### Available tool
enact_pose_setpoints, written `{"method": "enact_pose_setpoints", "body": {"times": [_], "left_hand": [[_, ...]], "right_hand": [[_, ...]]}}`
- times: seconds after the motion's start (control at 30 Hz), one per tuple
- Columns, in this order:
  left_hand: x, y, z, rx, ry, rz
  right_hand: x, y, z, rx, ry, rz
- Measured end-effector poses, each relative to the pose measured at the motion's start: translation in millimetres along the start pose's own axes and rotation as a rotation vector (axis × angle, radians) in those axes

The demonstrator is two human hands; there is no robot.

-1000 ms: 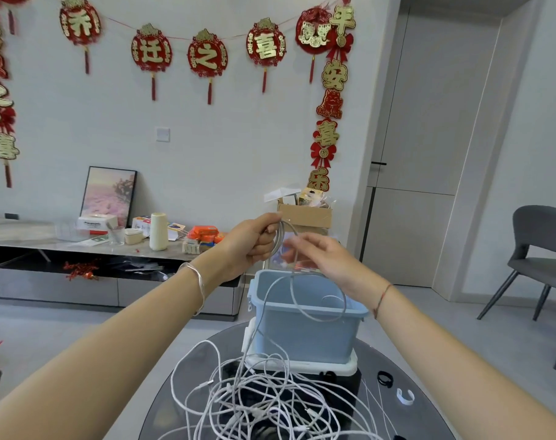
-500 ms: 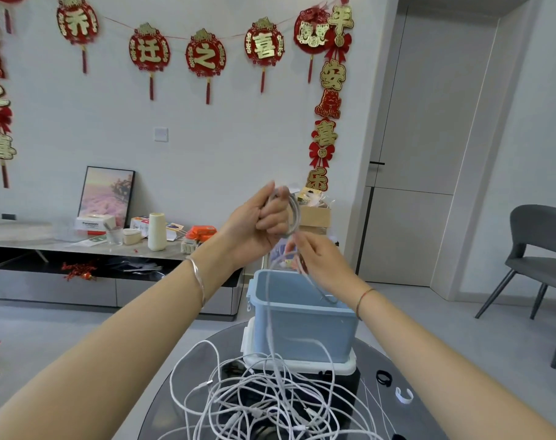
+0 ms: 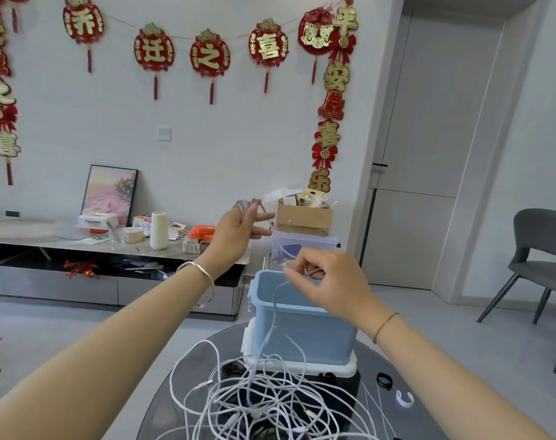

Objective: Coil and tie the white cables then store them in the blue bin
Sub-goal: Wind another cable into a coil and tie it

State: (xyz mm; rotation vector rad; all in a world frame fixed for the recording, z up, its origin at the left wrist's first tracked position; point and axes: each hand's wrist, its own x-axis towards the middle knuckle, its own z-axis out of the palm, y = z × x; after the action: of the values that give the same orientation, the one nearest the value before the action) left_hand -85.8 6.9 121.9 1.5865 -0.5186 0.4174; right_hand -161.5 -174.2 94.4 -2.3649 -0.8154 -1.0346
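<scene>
**Cable-coiling, seen from beside the round table.** The person's left hand (image 3: 238, 230) is raised above and to the left of the blue bin (image 3: 305, 331). Its fingers are straight and fanned apart, closed on nothing. A few turns of white cable (image 3: 273, 312) sit as small loops (image 3: 245, 204) round the uppermost digit, but which digit cannot be told.

The right hand (image 3: 329, 282) hangs lower, directly over the bin's open top. Its thumb and curled fingertips pinch the same cable. From this pinch the strand falls down the near wall of the bin, outside it, into the tangle of white cables (image 3: 254, 404) heaped on the dark glass table (image 3: 397, 420). None of the cable that shows lies inside the bin.

The bin stands upright on a white lid (image 3: 302, 366) at the far side of the table, just behind the heap. To the right of the heap lie two small items, apart from each other: a black ring (image 3: 384, 381) and a white clip (image 3: 404, 399).

A silver bangle (image 3: 200, 271) circles the left wrist and a thin cord band (image 3: 385, 325) the right.

In the background are a low cabinet (image 3: 57, 246) crowded with oddments and a cardboard box (image 3: 303, 219) behind the hands.
</scene>
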Motion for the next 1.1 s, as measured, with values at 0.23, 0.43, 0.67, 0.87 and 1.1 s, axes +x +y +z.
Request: {"method": "enact_pose_setpoints", "body": {"times": [0.23, 0.43, 0.67, 0.87, 1.1], "left_hand": [[-8, -4, 3, -0.283, -0.111, -0.277], [-21, 15, 16, -0.376, -0.447, -0.271], [-29, 30, 18, -0.407, -0.566, -0.286], [-38, 40, 15, -0.432, -0.769, -0.380], [-28, 55, 27, -0.846, -0.360, -0.256]], "right_hand": [[-2, 12, -3, 0.256, -0.215, 0.300], [-1, 22, 10, 0.326, -0.164, 0.581], [5, 16, 13, 0.705, -0.157, 0.632], [17, 27, 13, 0.402, 0.083, 0.497], [18, 0, 25, 0.422, -0.278, 0.461]]}}
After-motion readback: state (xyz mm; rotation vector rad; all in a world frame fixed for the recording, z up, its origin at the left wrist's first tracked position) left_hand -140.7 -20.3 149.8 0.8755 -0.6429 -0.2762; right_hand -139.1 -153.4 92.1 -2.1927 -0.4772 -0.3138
